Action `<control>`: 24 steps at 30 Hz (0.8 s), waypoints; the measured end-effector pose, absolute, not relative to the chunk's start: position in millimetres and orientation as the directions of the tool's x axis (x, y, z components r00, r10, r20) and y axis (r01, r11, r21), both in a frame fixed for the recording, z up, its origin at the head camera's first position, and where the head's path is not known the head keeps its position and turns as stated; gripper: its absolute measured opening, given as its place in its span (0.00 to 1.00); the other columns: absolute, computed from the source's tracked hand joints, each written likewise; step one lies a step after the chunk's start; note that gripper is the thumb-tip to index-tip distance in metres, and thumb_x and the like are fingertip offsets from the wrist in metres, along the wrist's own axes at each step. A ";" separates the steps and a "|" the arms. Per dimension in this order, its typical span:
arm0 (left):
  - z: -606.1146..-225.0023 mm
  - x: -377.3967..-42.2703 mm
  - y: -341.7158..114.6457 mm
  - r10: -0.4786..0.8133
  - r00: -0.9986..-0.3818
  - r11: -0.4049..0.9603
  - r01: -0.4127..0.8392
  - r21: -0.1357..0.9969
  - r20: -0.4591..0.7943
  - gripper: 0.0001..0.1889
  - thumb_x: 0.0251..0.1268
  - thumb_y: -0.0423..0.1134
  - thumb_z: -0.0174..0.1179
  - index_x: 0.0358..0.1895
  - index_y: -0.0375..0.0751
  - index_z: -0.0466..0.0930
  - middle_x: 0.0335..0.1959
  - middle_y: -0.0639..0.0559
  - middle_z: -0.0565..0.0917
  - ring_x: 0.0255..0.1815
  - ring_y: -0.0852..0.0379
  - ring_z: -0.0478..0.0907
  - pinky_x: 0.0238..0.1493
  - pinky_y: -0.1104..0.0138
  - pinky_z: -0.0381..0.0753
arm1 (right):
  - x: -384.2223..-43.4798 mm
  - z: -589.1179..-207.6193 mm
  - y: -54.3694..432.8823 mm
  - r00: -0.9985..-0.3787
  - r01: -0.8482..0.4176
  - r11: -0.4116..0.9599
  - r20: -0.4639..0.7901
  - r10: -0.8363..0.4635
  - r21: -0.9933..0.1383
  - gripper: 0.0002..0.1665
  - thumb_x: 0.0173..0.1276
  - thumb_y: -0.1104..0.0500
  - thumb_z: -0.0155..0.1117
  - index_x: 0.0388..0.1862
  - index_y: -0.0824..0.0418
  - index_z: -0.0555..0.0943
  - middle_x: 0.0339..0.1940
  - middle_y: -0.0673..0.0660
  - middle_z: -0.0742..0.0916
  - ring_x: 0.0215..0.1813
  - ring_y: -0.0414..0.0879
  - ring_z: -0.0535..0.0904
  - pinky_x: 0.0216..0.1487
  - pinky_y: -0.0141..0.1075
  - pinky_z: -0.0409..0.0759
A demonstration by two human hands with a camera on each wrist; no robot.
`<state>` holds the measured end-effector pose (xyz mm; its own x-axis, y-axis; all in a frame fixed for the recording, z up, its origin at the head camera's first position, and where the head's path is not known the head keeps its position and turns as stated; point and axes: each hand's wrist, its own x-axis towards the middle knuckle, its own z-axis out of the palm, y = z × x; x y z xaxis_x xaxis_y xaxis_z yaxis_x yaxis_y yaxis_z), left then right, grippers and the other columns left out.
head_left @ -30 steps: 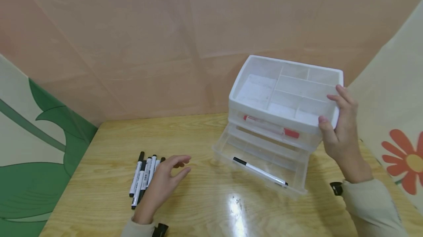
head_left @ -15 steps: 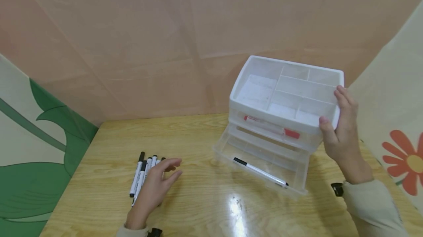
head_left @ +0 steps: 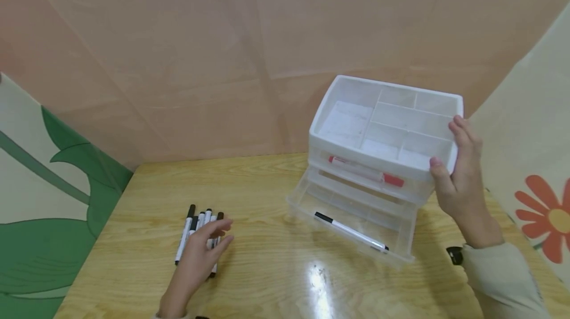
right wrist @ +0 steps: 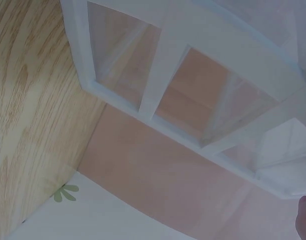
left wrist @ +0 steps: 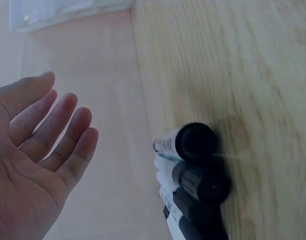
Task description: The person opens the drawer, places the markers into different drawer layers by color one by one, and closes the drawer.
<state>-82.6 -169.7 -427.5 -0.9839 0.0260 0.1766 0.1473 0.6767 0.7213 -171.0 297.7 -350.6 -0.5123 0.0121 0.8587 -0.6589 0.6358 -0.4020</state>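
My left hand [head_left: 194,254] hovers over a bunch of black-capped markers [head_left: 183,240] on the left of the table; its fingers are loosely bent with nothing between them. In the left wrist view the markers [left wrist: 195,175] lie apart from the palm. A white desktop drawer organizer [head_left: 378,158] stands at the right. My right hand [head_left: 460,180] grips its right top rim, thumb at the front and fingers farther back. The lower clear drawer [head_left: 294,205] is pulled out, with a black-capped marker [head_left: 352,231] lying along its front. A red marker [head_left: 365,170] shows inside the upper drawer.
The wooden table [head_left: 258,279] reaches back to a pinkish-brown cloth backdrop [head_left: 200,62]. Printed panels flank it, one with green leaves [head_left: 40,254] and one with a red flower [head_left: 552,215]. The organizer's top tray is split into several compartments.
My left hand has drawn back to the left and down, uncovering a marker at the right of the bunch. The right hand stays on the organizer, which has hardly moved.
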 end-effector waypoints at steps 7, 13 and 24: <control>-429.6 -80.6 -174.3 0.017 -0.981 0.676 0.153 0.720 0.193 0.19 0.59 0.30 0.68 0.55 0.42 0.83 0.46 0.47 0.88 0.46 0.48 0.85 0.49 0.56 0.85 | -171.9 -353.0 301.6 -0.523 -0.653 0.636 0.852 0.012 -0.410 0.44 0.73 0.41 0.51 0.68 0.79 0.62 0.72 0.74 0.65 0.76 0.45 0.58 0.74 0.28 0.56; -431.0 -77.8 -177.3 -0.008 -0.991 0.684 0.091 0.724 0.133 0.19 0.61 0.32 0.68 0.56 0.42 0.82 0.48 0.47 0.87 0.48 0.49 0.85 0.50 0.57 0.85 | -171.6 -353.6 301.7 -0.526 -0.649 0.637 0.850 0.020 -0.417 0.43 0.73 0.42 0.51 0.67 0.79 0.63 0.72 0.74 0.65 0.77 0.45 0.58 0.74 0.28 0.56; -437.1 -74.0 -181.3 -0.050 -0.997 0.707 0.001 0.707 0.051 0.19 0.62 0.33 0.68 0.57 0.40 0.81 0.47 0.47 0.87 0.47 0.52 0.84 0.52 0.55 0.84 | -171.1 -352.2 300.5 -0.530 -0.646 0.632 0.848 0.031 -0.427 0.42 0.72 0.43 0.51 0.66 0.79 0.63 0.72 0.75 0.65 0.77 0.46 0.57 0.76 0.28 0.54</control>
<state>-74.0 -181.3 -437.1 -0.9975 -0.0496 0.0506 0.0007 0.7067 0.7075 -171.1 300.5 -352.2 -0.5296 0.0306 0.8477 -0.6465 0.6324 -0.4267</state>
